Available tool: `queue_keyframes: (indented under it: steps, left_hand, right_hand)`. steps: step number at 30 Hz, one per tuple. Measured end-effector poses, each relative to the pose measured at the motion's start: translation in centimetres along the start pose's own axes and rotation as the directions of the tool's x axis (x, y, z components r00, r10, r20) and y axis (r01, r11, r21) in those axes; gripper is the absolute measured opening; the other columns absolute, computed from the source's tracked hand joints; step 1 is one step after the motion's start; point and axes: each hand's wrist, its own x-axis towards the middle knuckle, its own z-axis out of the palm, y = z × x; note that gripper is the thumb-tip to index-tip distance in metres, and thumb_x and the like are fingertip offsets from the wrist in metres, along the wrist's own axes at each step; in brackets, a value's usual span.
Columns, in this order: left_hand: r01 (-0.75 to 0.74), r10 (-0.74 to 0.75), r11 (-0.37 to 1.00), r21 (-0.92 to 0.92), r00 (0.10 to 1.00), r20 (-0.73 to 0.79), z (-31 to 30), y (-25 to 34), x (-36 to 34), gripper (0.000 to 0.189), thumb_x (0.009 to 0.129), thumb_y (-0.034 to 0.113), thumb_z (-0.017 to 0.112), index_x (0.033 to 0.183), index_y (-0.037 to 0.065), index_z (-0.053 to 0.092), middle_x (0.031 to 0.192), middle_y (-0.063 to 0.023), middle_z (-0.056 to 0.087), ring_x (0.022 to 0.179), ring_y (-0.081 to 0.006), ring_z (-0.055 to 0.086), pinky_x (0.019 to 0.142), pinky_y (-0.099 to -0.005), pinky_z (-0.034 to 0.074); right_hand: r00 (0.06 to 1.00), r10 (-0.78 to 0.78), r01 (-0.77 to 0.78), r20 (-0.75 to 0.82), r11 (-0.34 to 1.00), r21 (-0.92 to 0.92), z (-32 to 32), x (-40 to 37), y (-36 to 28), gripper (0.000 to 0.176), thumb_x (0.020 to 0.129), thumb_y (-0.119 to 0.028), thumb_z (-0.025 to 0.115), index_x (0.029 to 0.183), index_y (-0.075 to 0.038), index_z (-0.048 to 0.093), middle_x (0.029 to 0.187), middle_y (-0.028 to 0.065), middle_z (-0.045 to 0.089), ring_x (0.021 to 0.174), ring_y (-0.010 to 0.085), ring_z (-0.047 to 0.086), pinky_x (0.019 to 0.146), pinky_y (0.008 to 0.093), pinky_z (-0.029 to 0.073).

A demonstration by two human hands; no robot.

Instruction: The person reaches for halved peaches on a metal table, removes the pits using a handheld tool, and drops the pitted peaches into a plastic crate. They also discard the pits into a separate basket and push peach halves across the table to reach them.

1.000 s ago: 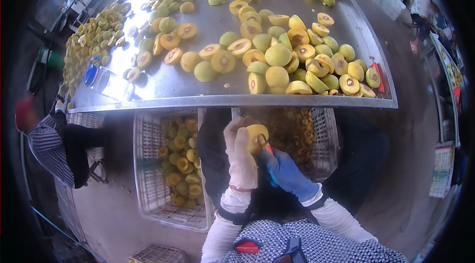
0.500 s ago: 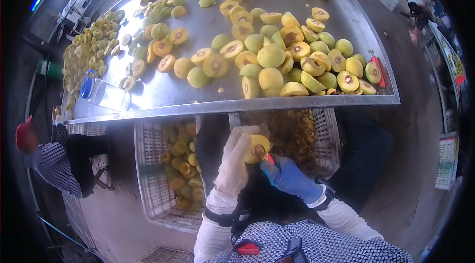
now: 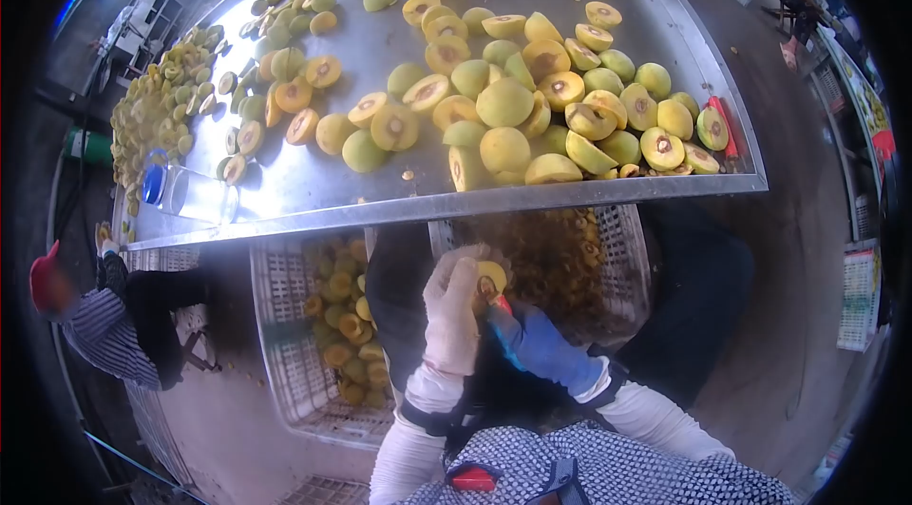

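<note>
My left hand [image 3: 452, 310], in a whitish glove, is closed around a halved yellow fruit [image 3: 491, 277] with its cut face toward my right hand. My right hand [image 3: 549, 345], in a blue glove, grips a small tool with a red handle [image 3: 503, 303]. The tool's tip is at the brown centre of the fruit. Both hands are below the front edge of the metal table [image 3: 380, 211]. Beneath them, a crate [image 3: 629, 263] holds brown scraps.
Many fruit halves [image 3: 503, 102] lie on the table, beside another red-handled tool [image 3: 724, 125]. A clear jar with a blue lid [image 3: 154, 184] lies at left. A white crate [image 3: 275, 343] holds fruit halves. Another person [image 3: 109, 334] sits at far left.
Both hands have shifted slightly left, with the fruit half turned a little between them. The table and its fruit sit slightly further left in view.
</note>
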Motion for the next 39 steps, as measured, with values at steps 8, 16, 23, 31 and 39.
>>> queue_keyframes:
  steps: [8,16,23,31,39]
  left_hand:
    - [-0.220,0.286,0.930,0.295,0.936,-0.205,1.2,-1.3,-0.1,0.034,0.104,0.029,0.054,0.114,0.000,0.066,0.108,-0.0110,0.069,0.098,-0.0195,0.065,0.086,-0.0304,0.053]
    - [-0.030,0.061,0.949,0.314,0.994,-0.089,0.6,0.0,0.8,0.021,0.097,0.016,0.062,0.104,-0.002,0.070,0.099,-0.0099,0.072,0.090,-0.0177,0.067,0.082,-0.0299,0.054]
    - [-0.020,0.035,0.977,0.213,0.997,-0.069,0.9,0.5,0.9,0.015,0.094,0.006,0.065,0.105,-0.003,0.070,0.098,-0.0093,0.073,0.087,-0.0165,0.068,0.077,-0.0285,0.054]
    - [-0.168,0.192,0.957,0.236,0.978,-0.082,0.9,-1.6,1.9,0.015,0.089,0.000,0.069,0.103,-0.005,0.069,0.097,-0.0145,0.074,0.087,-0.0201,0.072,0.080,-0.0308,0.058]
    - [0.147,-0.185,0.940,0.308,0.978,0.097,1.9,3.0,1.0,0.020,0.094,0.010,0.066,0.106,-0.006,0.067,0.099,-0.0179,0.073,0.085,-0.0247,0.072,0.078,-0.0329,0.059]
  right_hand:
    - [0.985,-0.076,0.089,-0.154,0.993,0.078,1.0,0.3,0.7,0.036,0.108,-0.033,0.054,0.118,-0.001,0.066,0.086,0.0033,0.066,0.080,0.0111,0.058,0.072,0.0280,0.048]
    - [0.928,0.330,-0.373,0.175,0.826,0.422,0.1,-0.9,-1.0,0.042,0.105,-0.046,0.056,0.094,-0.006,0.060,0.066,0.0016,0.053,0.060,0.0105,0.052,0.057,0.0267,0.044]
    - [0.912,0.344,-0.409,0.223,0.797,0.444,0.0,-1.2,0.1,0.047,0.104,-0.058,0.051,0.098,-0.012,0.056,0.062,0.0018,0.050,0.046,0.0146,0.048,0.044,0.0298,0.039]
    - [0.848,0.343,-0.529,0.404,0.604,0.597,-0.4,-1.2,-3.8,0.042,0.106,-0.061,0.041,0.090,-0.022,0.046,0.059,-0.0008,0.038,0.044,0.0132,0.039,0.044,0.0273,0.034]
    - [0.868,0.302,-0.495,0.395,0.599,0.630,0.4,-3.1,-5.7,0.048,0.101,-0.063,0.051,0.086,-0.018,0.055,0.054,-0.0057,0.040,0.038,0.0099,0.036,0.038,0.0257,0.032]
